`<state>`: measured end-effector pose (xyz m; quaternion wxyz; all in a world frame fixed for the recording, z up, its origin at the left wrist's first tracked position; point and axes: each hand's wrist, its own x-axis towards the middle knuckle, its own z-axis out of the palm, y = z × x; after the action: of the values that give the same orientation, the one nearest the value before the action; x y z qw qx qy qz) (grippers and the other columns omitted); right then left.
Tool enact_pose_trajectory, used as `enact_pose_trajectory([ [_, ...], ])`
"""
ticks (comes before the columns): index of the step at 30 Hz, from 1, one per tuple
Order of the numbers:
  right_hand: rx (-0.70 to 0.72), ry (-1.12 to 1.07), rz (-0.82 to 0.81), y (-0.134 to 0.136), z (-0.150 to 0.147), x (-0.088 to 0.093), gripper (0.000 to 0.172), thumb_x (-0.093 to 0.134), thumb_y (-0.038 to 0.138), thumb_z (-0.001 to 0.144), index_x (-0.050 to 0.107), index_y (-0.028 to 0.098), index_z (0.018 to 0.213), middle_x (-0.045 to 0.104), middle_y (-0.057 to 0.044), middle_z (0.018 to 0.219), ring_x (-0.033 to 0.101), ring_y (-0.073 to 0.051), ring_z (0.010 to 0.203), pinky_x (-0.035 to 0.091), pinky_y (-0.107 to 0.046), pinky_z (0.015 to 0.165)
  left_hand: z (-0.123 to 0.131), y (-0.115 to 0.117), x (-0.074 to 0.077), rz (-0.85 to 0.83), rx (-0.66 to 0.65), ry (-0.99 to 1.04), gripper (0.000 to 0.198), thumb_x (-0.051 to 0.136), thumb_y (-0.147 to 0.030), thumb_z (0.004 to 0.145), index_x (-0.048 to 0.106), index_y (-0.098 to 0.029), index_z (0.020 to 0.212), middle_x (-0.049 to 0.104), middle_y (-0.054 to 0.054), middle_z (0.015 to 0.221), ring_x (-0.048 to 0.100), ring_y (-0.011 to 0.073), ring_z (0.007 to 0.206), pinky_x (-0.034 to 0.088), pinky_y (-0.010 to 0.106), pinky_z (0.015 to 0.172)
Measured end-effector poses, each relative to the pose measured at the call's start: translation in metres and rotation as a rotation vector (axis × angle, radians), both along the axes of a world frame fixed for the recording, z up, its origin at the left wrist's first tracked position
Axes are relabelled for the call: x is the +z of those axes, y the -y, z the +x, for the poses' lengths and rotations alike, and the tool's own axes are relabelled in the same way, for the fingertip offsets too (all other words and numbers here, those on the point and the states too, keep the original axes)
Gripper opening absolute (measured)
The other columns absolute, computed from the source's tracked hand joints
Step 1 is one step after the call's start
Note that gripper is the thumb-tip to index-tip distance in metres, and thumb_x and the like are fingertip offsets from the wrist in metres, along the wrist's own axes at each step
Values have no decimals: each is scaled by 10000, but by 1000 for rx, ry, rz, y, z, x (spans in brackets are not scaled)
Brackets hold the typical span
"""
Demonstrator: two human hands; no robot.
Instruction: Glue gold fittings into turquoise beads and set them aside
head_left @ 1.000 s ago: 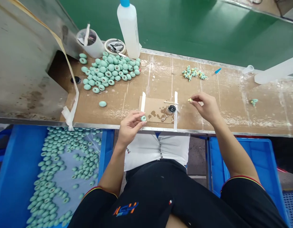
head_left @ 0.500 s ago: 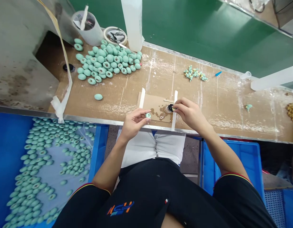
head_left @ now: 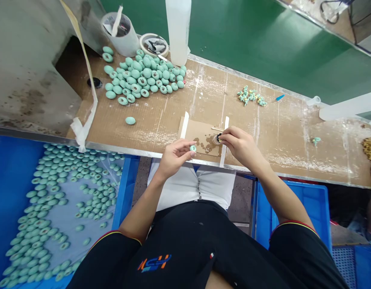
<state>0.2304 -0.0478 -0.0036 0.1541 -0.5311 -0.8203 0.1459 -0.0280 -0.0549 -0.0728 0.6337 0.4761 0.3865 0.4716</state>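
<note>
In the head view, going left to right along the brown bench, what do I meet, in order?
black disc, heap of green knobs, white strip, small green pieces, blue piece, lone green piece, golden pile

green panel [head_left: 233, 44], cardboard-topped workbench [head_left: 281, 132], speckled floor [head_left: 242, 196]

The right fingers [head_left: 226, 137] hide what they pinch at the dark jar [head_left: 217, 139]; the top edge cuts off the plastic bottle [head_left: 178, 28].
</note>
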Motion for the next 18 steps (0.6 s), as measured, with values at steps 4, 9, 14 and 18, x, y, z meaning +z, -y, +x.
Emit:
enact_pose_trajectory([
  [4, -3, -17, -7, -1, -2, 4, 233, 535, 250, 1044, 753, 273, 963, 731, -90, 1011, 678, -265, 938, 561, -410, 840, 1, 0, 0, -6, -6, 22, 329, 906, -384, 749, 852, -192, 1011, 697, 44, 888, 688, 131, 682, 668, 277, 625],
  [9, -73, -136, 29, 3, -3, 12, 156, 574, 258, 1022, 727, 258, 992, 742, -91, 1040, 706, -250, 957, 585, -396, 842, 4, 2, 2, -40, 0, 25, 389, 913, -398, 735, 829, -186, 1051, 780, 83, 967, 732, 159, 734, 670, 276, 640],
  [14, -278, -506, 59, 18, -12, 11, 191, 643, 419, 1013, 712, 251, 956, 749, -70, 985, 713, -215, 887, 605, -368, 782, 16, 5, 11, -32, 24, 58, 409, 952, -376, 700, 818, -188, 1039, 801, 85, 999, 755, 169, 799, 670, 276, 710],
  [18, -396, -834, -89, 35, -28, 3, 358, 685, 607, 964, 717, 251, 983, 751, -53, 942, 727, -204, 841, 630, -366, 756, 32, 6, 20, -4, 2, 104, 362, 951, -411, 720, 821, -186, 971, 795, 77, 965, 772, 190, 840, 674, 305, 782],
])
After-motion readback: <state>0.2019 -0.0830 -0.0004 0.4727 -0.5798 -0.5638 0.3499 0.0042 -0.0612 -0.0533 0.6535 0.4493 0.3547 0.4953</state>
